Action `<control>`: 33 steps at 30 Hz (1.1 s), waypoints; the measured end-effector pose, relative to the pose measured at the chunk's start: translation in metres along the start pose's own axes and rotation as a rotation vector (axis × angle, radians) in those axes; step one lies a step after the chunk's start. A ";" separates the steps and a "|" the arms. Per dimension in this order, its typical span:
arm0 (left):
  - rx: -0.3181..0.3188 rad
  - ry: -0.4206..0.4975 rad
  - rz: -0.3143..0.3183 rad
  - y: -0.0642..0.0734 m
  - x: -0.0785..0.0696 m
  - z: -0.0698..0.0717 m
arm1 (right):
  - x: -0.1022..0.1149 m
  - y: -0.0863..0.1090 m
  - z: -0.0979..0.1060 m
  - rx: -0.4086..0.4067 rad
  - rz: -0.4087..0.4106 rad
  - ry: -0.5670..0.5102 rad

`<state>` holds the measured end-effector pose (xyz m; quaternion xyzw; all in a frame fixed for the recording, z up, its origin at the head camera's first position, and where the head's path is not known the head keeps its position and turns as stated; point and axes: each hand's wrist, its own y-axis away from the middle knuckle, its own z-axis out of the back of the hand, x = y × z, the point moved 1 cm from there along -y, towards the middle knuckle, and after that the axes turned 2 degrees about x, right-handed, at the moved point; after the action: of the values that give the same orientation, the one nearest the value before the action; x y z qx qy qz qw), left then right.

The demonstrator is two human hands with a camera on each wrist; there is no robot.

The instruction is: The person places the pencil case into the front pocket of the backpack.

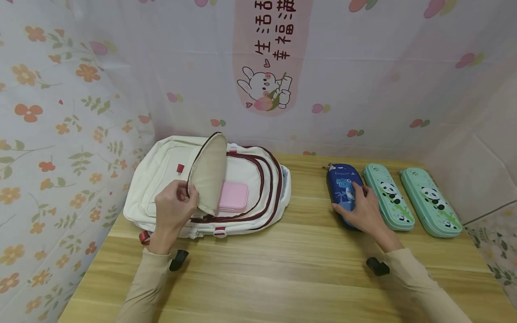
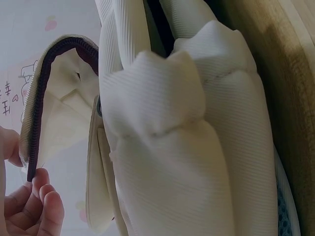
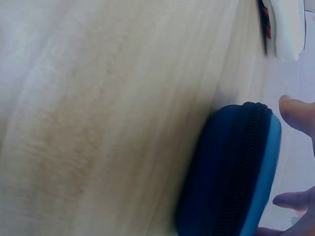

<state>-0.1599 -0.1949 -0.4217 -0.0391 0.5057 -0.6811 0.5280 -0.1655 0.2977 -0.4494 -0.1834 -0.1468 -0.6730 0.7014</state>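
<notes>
A white backpack with dark red zip trim lies on the table, its front flap folded up. My left hand pinches the zipped edge of that flap between thumb and fingers. Inside the open pocket a pink box shows, partly behind the flap. On the right, my right hand is over a dark blue dinosaur pencil case. Its thumb and fingers are spread above the case's top; in the right wrist view the thumb stands off the zipped side.
Two mint green panda pencil cases, a nearer one and a farther one, lie side by side right of the blue case. The wooden table meets a printed cloth backdrop behind and a floral cloth at left.
</notes>
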 end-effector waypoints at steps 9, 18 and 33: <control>0.001 -0.006 -0.003 0.001 -0.002 -0.001 | -0.008 0.006 -0.005 -0.018 -0.069 0.013; 0.004 0.002 0.000 0.003 -0.004 -0.003 | -0.009 0.014 -0.006 0.004 -0.132 0.050; 0.040 -0.016 -0.015 0.006 -0.004 -0.002 | -0.002 0.018 -0.004 -0.002 -0.232 0.071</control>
<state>-0.1551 -0.1898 -0.4251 -0.0378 0.4872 -0.6948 0.5277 -0.1476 0.2979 -0.4547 -0.1418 -0.1415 -0.7558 0.6234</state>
